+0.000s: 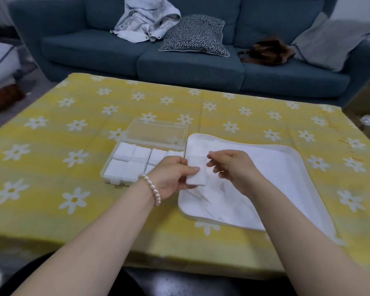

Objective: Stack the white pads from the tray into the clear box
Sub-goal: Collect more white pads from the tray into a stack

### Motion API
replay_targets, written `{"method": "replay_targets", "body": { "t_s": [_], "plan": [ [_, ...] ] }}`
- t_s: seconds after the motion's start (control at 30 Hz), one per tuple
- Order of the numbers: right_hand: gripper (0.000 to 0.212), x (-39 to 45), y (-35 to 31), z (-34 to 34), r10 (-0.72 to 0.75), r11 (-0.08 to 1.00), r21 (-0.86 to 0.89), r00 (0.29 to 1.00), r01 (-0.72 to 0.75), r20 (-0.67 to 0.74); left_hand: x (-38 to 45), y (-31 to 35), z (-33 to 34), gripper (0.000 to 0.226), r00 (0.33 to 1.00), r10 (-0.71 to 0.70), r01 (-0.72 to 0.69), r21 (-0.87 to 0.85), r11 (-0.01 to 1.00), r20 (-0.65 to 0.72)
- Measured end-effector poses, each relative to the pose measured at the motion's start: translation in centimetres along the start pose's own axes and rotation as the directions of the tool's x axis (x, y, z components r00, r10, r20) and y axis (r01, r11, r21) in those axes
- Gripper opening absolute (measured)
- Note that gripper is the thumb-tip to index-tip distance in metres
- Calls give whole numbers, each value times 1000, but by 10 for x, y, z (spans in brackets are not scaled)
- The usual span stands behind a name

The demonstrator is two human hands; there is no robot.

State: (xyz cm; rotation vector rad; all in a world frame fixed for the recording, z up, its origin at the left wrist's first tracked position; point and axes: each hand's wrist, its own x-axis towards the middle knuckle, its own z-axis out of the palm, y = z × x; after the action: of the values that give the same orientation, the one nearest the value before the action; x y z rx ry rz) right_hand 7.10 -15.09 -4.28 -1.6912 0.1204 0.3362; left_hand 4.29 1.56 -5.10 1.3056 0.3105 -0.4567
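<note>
My left hand (171, 176) grips one pad (197, 170) over the tray's (295, 155) left edge, right hand (231, 165) loose & empty beside it; next, I reckon, carry it left into the box (181, 130), near-right stack.

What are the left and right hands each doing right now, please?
Left hand: holding a white pad between thumb and fingers, above the tray edge.
Right hand: fingers loosely curled beside the pad; whether it touches it cannot be told.
</note>
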Motion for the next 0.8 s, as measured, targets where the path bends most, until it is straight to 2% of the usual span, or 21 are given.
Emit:
{"method": "replay_targets", "body": {
  "t_s": [0.03,0.1,0.2,0.27,0.33,0.4,0.57,0.63,0.7,0.73,0.77,0.8],
  "plan": [
    [9,6,1,-6,-9,999,-33,997,7,-71,2,1,-2,10,1000,-12,12,-32,999,-12],
    [11,16,9,-18,-37,976,-219,983,-3,-179,6,3,-7,15,999,-35,33,-53,998,-29],
    [11,22,29,-23,16,850,-522,992,-78,-123,11,1,-15,24,997,-55,52,-44,998,-59],
    [21,19,42,-19,74,737,-667,994,-105,-75,13,0,-17,25,995,-67,63,-50,997,-74],
    [30,15,53,-13,63,650,-753,995,-100,-77,12,-1,-16,26,994,-71,66,-66,996,-85],
    [27,11,58,-7,20,635,-768,995,-84,-93,8,-2,-14,26,992,-79,71,-85,994,-95],
    [29,-4,61,-5,-61,711,-700,987,-63,-150,-10,-5,-4,16,991,-93,85,-84,993,-98],
    [27,-12,60,-8,-95,793,-607,971,-58,-217,-16,-6,0,12,989,-96,89,-75,993,-110],
    [23,-21,52,-13,-73,929,-367,953,-43,-296,-23,-7,5,12,989,-93,86,-67,994,-117],
    [20,-26,46,-13,-27,985,-170,948,-30,-318,-26,-8,6,12,990,-91,84,-65,994,-112],
    [17,-31,40,-13,51,998,56,953,-36,-298,-28,-11,7,14,991,-88,81,-66,995,-104],
    [13,-36,34,-10,138,961,266,964,-75,-228,-30,-14,7,16,992,-85,79,-70,994,-90]
  ]
}}
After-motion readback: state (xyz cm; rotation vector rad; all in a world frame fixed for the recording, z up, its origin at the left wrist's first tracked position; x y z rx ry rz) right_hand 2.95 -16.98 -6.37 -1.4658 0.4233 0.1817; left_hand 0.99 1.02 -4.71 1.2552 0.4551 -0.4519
